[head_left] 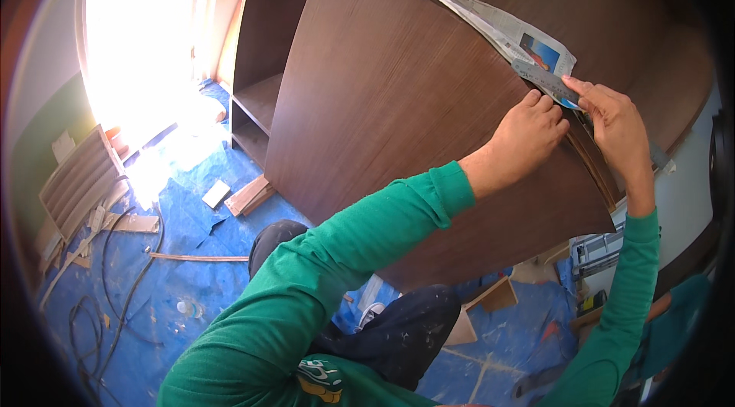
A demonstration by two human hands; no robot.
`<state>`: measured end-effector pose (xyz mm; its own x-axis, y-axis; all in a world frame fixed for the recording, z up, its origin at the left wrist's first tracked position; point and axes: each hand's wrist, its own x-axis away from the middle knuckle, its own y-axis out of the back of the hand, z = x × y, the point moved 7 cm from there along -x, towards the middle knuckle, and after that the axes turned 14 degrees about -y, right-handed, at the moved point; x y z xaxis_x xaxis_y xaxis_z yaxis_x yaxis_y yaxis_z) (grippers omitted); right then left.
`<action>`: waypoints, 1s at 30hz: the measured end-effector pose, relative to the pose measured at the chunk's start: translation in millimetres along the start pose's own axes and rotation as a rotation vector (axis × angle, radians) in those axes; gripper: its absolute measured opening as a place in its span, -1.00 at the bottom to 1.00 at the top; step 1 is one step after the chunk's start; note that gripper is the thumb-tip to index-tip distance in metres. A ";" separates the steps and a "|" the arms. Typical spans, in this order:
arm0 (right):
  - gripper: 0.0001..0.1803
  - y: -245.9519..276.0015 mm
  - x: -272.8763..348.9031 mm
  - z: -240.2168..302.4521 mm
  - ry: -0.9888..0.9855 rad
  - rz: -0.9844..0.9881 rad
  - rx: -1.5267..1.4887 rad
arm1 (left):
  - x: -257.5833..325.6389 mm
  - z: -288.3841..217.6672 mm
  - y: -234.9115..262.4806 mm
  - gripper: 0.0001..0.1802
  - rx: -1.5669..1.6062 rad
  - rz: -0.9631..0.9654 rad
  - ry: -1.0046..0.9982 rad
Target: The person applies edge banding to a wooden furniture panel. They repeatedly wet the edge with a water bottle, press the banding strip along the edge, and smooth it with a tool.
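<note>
A large brown wood-grain panel (383, 93) fills the middle, part of a cabinet. Along its far edge lie folded newspaper sheets (490, 20), with a coloured picture near my hands. A grey metal ruler (542, 78) with marks rests over the newspaper at that edge. My right hand (619, 127) pinches the ruler between thumb and fingers. Beside it, my left hand (528, 139) is closed, its fingers curled over the panel's edge just below the ruler; whatever is under those fingertips is hidden.
Open dark shelves (264, 97) stand left of the panel. Blue sheeting (191, 330) covers the floor, bearing wood offcuts (249, 195), black cables (134, 292) and a slatted panel (83, 181). Another person's teal sleeve (674, 323) shows at lower right, near a grey metal piece (597, 254).
</note>
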<state>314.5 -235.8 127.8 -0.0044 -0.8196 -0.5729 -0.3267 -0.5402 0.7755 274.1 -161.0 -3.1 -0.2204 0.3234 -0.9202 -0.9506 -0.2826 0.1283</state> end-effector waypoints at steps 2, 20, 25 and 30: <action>-0.41 4.0 5.5 5.5 0.001 -0.048 -0.060 | 0.5 1.6 -3.6 -0.81 0.015 0.022 0.014; -0.53 -44.8 -47.6 22.7 -0.076 0.069 -0.076 | 6.0 -0.2 -6.0 -0.81 -0.011 0.012 0.002; -0.52 -60.0 -49.5 8.0 -0.031 0.020 -0.226 | -1.2 -6.8 -6.3 -0.79 -0.014 0.010 -0.048; -0.51 -36.7 -83.2 24.3 0.042 -0.026 0.044 | -4.3 4.1 -9.0 -0.78 0.027 0.043 -0.043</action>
<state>303.8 -143.1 140.5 0.0443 -0.8133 -0.5802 -0.3673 -0.5533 0.7476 282.7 -156.1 1.2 -0.2694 0.3501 -0.8972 -0.9457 -0.2724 0.1776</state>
